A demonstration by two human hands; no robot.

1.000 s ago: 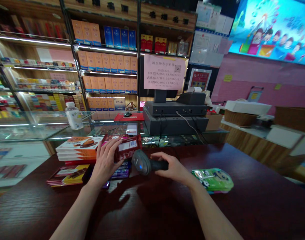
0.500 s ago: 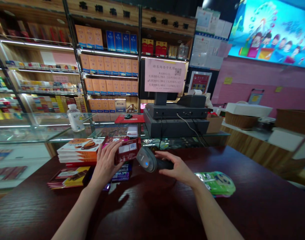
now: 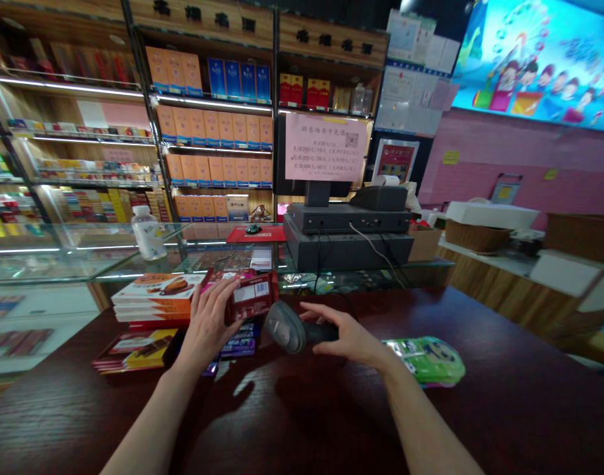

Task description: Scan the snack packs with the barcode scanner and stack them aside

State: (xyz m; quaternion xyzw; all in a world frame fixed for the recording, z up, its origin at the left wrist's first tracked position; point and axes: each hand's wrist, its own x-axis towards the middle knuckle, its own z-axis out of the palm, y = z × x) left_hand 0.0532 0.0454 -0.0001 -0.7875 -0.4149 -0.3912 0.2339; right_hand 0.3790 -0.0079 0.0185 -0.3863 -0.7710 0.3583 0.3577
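Note:
My left hand (image 3: 213, 323) is closed around a dark red snack pack (image 3: 252, 297), tilted so its white barcode label faces me. In my right hand (image 3: 344, 333) is a dark grey barcode scanner (image 3: 285, 328), its head pointing left and close to the pack. Purple packs (image 3: 239, 347) lie beneath the red pack, partly hidden by my left hand. Left of that hand are a stack of white and orange boxes (image 3: 156, 297) and a pile of chocolate packs (image 3: 138, 349) in red and yellow.
A green pouch (image 3: 433, 359) lies right of my right forearm on the dark table (image 3: 282, 429). Behind stand a cash register (image 3: 348, 237) and a glass counter (image 3: 98, 254) with a plastic bottle (image 3: 148, 232). Shelves of boxes line the back wall.
The scanner has moved slightly down and left, and its blue light no longer shows. The red pack has stayed nearly in place in my left hand.

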